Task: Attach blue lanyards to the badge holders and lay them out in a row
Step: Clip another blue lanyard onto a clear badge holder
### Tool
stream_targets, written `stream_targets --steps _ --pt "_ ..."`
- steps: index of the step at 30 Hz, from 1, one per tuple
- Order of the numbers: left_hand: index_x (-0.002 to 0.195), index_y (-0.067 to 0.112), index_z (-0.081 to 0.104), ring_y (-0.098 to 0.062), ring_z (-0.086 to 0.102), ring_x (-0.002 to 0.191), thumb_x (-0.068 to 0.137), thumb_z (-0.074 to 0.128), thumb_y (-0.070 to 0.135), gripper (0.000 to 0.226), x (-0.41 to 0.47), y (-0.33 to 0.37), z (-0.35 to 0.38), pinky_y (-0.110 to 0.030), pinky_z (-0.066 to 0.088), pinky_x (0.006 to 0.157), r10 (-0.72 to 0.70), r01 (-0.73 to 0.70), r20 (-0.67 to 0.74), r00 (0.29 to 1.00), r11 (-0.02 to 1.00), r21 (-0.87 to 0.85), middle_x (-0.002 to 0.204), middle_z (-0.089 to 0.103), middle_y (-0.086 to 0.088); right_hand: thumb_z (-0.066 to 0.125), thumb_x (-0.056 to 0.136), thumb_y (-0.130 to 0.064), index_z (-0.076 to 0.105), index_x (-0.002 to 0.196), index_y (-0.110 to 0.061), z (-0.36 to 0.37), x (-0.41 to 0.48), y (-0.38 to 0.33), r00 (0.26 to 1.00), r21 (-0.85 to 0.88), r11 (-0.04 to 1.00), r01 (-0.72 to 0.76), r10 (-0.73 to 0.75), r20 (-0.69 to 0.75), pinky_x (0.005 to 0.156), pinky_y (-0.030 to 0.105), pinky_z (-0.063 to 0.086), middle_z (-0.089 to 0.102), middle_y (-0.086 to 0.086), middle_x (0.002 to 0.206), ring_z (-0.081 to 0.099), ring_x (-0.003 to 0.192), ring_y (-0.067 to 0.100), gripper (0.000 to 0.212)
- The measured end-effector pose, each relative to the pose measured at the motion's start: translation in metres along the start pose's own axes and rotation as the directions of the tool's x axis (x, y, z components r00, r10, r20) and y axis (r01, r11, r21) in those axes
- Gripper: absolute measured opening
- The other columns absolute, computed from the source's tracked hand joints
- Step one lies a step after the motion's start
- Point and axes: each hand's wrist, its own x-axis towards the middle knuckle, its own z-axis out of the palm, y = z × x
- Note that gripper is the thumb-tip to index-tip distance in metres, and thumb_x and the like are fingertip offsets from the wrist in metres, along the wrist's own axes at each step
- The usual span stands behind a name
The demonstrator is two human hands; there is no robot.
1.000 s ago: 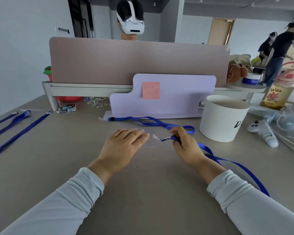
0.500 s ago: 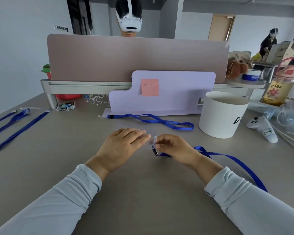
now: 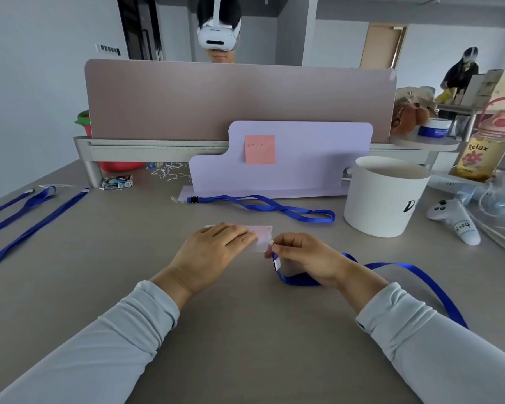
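Clear badge holder [image 3: 263,238] lies flat under the open left hand [image 3: 213,252]; right hand [image 3: 305,259] pinches the blue lanyard [image 3: 397,268] clip, itself mostly hidden.

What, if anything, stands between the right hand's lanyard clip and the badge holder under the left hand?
Nothing visible. The right hand holds the lanyard clip right at the badge holder edge; the left hand covers only its other end.

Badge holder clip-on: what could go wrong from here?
1. The left hand only lies flat on the clear holder; a push from the right hand could slide it on the table.
2. The lanyard loops under the right sleeve; moving that arm may drag it.
3. The spare lanyard lies just behind and could tangle.
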Motion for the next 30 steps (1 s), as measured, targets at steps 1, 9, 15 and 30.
stream_targets --steps 1,9,15,30 --pt "0.121 0.014 0.045 -0.017 0.06 0.091 0.075 0.036 0.004 0.048 0.0 0.0 0.001 -0.026 0.056 0.067 0.007 -0.007 -0.003 1.0 1.0 0.011 0.104 0.068 -0.003 0.048 0.095 -0.013 0.064 0.085 -0.018 0.0 0.0 0.001 1.0 0.049 0.999 -0.02 0.02 -0.003 0.086 0.022 0.043 0.069 -0.004 0.093 0.06 0.096 0.013 0.019" --pt "0.13 0.011 0.041 -0.018 0.044 0.105 0.065 0.06 -0.005 0.069 0.001 0.002 0.005 -0.032 0.056 0.076 0.07 -0.07 0.014 0.997 0.997 0.029 0.118 0.063 -0.007 0.044 0.096 -0.008 0.059 0.086 -0.009 0.0 0.003 0.0 0.995 0.228 0.973 -0.023 0.045 -0.09 0.081 0.029 0.048 0.067 0.002 0.076 0.061 0.069 0.011 0.018" --pt "0.124 0.008 0.054 -0.018 0.044 0.108 0.084 0.045 0.032 0.047 0.001 0.006 0.006 -0.032 0.054 0.083 0.077 -0.077 0.016 0.997 0.995 0.057 0.123 0.06 -0.007 0.054 0.091 -0.008 0.063 0.082 -0.017 -0.004 0.004 0.001 0.982 0.067 0.996 0.058 -0.046 -0.181 0.072 0.024 0.046 0.066 -0.004 0.072 0.054 0.061 0.006 0.016" --pt "0.094 0.018 0.073 -0.007 0.06 0.063 0.083 0.051 0.036 0.031 0.005 0.028 0.002 -0.022 0.049 0.057 -0.417 0.34 -0.059 0.907 0.808 -0.481 0.077 0.067 0.004 0.063 0.085 -0.008 0.069 0.082 -0.023 0.01 0.002 -0.006 0.952 -0.169 0.965 0.201 -0.233 -0.2 0.082 0.019 0.052 0.068 -0.009 0.079 0.062 0.079 0.004 0.016"
